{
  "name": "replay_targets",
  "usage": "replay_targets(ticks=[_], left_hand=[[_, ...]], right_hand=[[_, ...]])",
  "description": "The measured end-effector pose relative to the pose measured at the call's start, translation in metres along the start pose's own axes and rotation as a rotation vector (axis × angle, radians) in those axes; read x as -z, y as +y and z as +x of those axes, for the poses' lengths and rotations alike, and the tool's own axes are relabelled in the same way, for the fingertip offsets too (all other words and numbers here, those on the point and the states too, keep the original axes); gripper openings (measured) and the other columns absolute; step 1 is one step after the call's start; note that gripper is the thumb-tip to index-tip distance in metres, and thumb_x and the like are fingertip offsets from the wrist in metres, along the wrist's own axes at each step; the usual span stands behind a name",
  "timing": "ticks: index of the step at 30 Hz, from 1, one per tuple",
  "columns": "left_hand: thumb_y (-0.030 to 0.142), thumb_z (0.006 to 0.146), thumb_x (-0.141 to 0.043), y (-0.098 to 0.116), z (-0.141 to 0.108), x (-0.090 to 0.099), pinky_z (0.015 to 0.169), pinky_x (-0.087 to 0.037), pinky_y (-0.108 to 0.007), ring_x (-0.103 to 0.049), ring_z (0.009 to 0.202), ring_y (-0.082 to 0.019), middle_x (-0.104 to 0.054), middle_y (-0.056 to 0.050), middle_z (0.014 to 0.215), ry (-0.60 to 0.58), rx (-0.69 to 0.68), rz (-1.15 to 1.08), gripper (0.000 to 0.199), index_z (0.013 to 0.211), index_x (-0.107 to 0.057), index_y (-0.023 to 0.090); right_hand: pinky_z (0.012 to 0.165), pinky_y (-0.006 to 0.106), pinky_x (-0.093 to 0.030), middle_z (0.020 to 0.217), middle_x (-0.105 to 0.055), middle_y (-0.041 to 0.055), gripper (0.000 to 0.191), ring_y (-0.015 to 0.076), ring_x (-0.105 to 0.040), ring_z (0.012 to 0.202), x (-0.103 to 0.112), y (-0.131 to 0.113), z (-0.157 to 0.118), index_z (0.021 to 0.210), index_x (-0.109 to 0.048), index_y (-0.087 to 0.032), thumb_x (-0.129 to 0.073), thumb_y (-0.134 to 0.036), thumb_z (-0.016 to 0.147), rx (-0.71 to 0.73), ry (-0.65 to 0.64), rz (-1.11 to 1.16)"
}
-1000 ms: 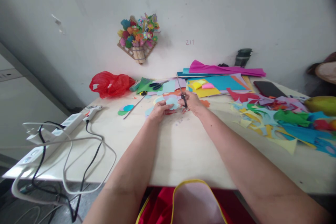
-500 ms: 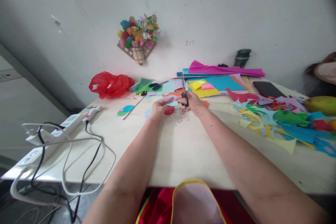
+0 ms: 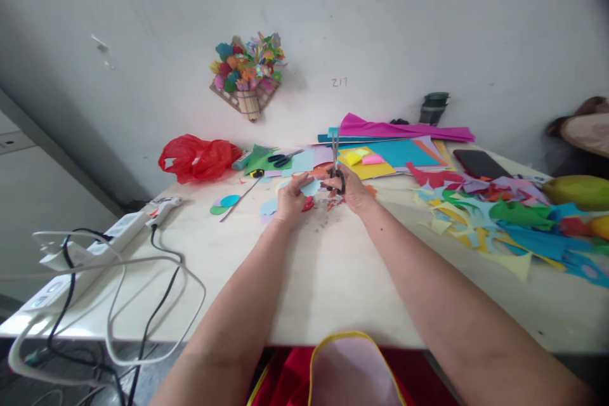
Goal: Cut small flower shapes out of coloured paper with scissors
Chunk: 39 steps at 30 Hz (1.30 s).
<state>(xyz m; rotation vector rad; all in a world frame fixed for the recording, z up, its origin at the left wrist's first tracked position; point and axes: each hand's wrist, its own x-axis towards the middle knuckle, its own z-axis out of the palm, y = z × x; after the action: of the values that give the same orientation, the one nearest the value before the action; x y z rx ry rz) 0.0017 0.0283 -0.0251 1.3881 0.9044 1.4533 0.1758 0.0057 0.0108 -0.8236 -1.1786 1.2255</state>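
My left hand pinches a light blue paper piece with a rounded edge, held above the table. In my right hand are black-handled scissors, their blades pointing away from me toward the wall and slightly parted. The paper sits between the two hands, left of the scissor handles. Below them lie small red paper scraps, and a light blue paper shape rests to the left of my left hand.
A power strip with looped cables lies along the left. Behind are a red plastic bag, more scissors and coloured sheets. Paper offcuts, a phone and a yellow-green fruit are at right.
The light blue paper has turned to show more of its face. The scissor blades have parted slightly, and the view has shifted a little.
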Motion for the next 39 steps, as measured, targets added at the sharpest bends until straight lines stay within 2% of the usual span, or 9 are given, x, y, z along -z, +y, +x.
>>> replay_targets(ticks=[3, 7, 14, 18, 21, 25, 31, 35, 39], left_hand=[[-0.001, 0.059, -0.068, -0.004, 0.001, 0.001, 0.095, -0.058, -0.037, -0.074, 0.111, -0.027, -0.081, -0.007, 0.107, 0.066, -0.198, 0.286, 0.058, 0.112, -0.075, 0.022], [-0.008, 0.062, -0.056, -0.007, 0.002, 0.002, 0.102, -0.056, -0.037, -0.075, 0.111, -0.024, -0.080, -0.006, 0.110, 0.052, -0.353, 0.533, 0.065, 0.116, -0.076, 0.021], [-0.012, 0.061, -0.049, 0.001, -0.002, -0.001, 0.101, -0.057, -0.034, -0.076, 0.104, -0.022, -0.080, -0.003, 0.110, 0.081, -0.426, 0.639, 0.064, 0.104, -0.081, 0.024], [-0.001, 0.069, -0.063, 0.000, -0.004, -0.001, 0.090, -0.057, -0.032, -0.076, 0.089, -0.021, -0.081, -0.003, 0.093, 0.050, -0.331, 0.510, 0.037, 0.090, -0.081, 0.023], [0.022, 0.072, -0.076, -0.002, -0.005, 0.001, 0.066, -0.053, -0.027, -0.067, 0.063, -0.017, -0.073, -0.001, 0.067, -0.019, -0.128, 0.367, 0.005, 0.076, -0.076, 0.018], [0.042, 0.062, -0.086, 0.000, -0.007, 0.004, 0.050, -0.039, -0.024, -0.054, 0.049, -0.012, -0.062, 0.001, 0.054, -0.144, 0.108, 0.251, 0.033, 0.062, -0.065, 0.016], [0.049, 0.050, -0.092, 0.010, -0.012, 0.005, 0.052, -0.039, -0.024, -0.059, 0.053, -0.015, -0.065, -0.002, 0.060, -0.195, 0.230, 0.150, 0.046, 0.071, -0.068, 0.015], [0.050, 0.049, -0.094, 0.014, -0.015, 0.004, 0.056, -0.046, -0.027, -0.062, 0.056, -0.016, -0.069, -0.003, 0.065, -0.218, 0.252, 0.102, 0.048, 0.072, -0.068, 0.015], [0.056, 0.051, -0.093, 0.013, -0.014, 0.002, 0.054, -0.045, -0.026, -0.058, 0.054, -0.013, -0.067, -0.002, 0.062, -0.168, 0.175, 0.025, 0.051, 0.068, -0.067, 0.015]], right_hand=[[0.045, 0.019, -0.048, 0.085, -0.077, 0.0019, 0.041, 0.0149, -0.066, 0.067, 0.001, 0.001, 0.001, 0.095, -0.056, -0.022, -0.074, -0.025, 0.059, 0.019, -0.010, -0.011], [0.046, 0.019, -0.047, 0.084, -0.076, 0.0019, 0.040, 0.0143, -0.064, 0.067, 0.003, 0.002, 0.002, 0.093, -0.056, -0.022, -0.075, -0.024, 0.058, 0.032, -0.017, -0.029], [0.044, 0.021, -0.049, 0.080, -0.073, 0.0012, 0.039, 0.0151, -0.064, 0.066, 0.004, 0.003, 0.001, 0.091, -0.060, -0.021, -0.076, -0.024, 0.056, 0.033, -0.009, -0.018], [0.041, 0.021, -0.047, 0.072, -0.068, -0.0008, 0.034, 0.0151, -0.065, 0.060, 0.004, 0.001, 0.000, 0.090, -0.061, -0.019, -0.075, -0.023, 0.059, 0.021, 0.008, -0.010], [0.035, 0.018, -0.037, 0.066, -0.064, -0.0024, 0.030, 0.0146, -0.065, 0.052, 0.004, -0.001, 0.000, 0.088, -0.060, -0.019, -0.073, -0.018, 0.062, -0.037, 0.029, -0.003], [0.032, 0.016, -0.023, 0.060, -0.061, -0.0033, 0.028, 0.0140, -0.064, 0.046, 0.003, -0.005, -0.002, 0.087, -0.057, -0.018, -0.073, -0.011, 0.065, -0.116, 0.057, -0.014], [0.039, 0.017, -0.033, 0.051, -0.058, -0.0064, 0.028, 0.0111, -0.056, 0.041, 0.001, -0.008, -0.004, 0.088, -0.060, -0.019, -0.073, -0.007, 0.067, -0.160, 0.060, -0.084], [0.044, 0.019, -0.040, 0.047, -0.054, -0.0085, 0.028, 0.0105, -0.052, 0.042, 0.000, -0.006, -0.002, 0.087, -0.061, -0.019, -0.076, -0.009, 0.065, -0.131, 0.032, -0.135], [0.047, 0.020, -0.044, 0.048, -0.056, -0.0086, 0.031, 0.0102, -0.053, 0.044, -0.004, -0.004, -0.003, 0.086, -0.060, -0.019, -0.079, -0.009, 0.063, -0.118, -0.003, -0.167]])
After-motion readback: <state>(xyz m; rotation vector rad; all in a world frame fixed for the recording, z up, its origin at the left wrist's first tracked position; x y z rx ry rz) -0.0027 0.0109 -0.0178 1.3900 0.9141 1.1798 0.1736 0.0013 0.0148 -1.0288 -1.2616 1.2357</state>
